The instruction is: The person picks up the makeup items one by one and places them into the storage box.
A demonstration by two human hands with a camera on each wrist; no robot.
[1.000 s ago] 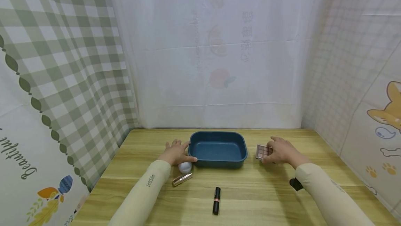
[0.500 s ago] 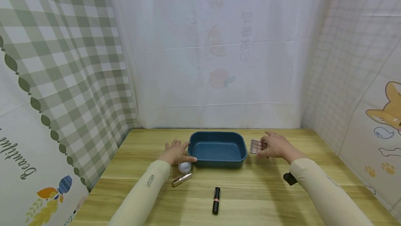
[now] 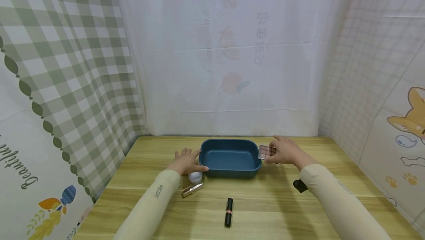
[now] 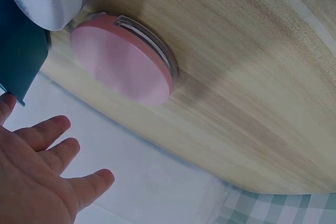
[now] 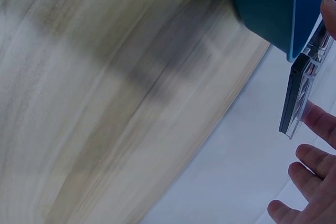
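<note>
Right grip [image 3: 288, 151] pinches a palette [image 3: 266, 151] by the blue tray [image 3: 230, 174]; spread left grip [image 3: 186, 163] partly hides a white item [image 3: 195, 178].

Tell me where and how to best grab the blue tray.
Probably by its two short ends, coming from left and right: the blue tray is open-topped, thin-walled and longest left to right. The left hand touches one end; the right hand holds a palette at the other.

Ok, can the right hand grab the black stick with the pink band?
Probably not just yet: the right hand is holding the small palette. With that put down, it likely could, since nothing covers the black stick.
</note>
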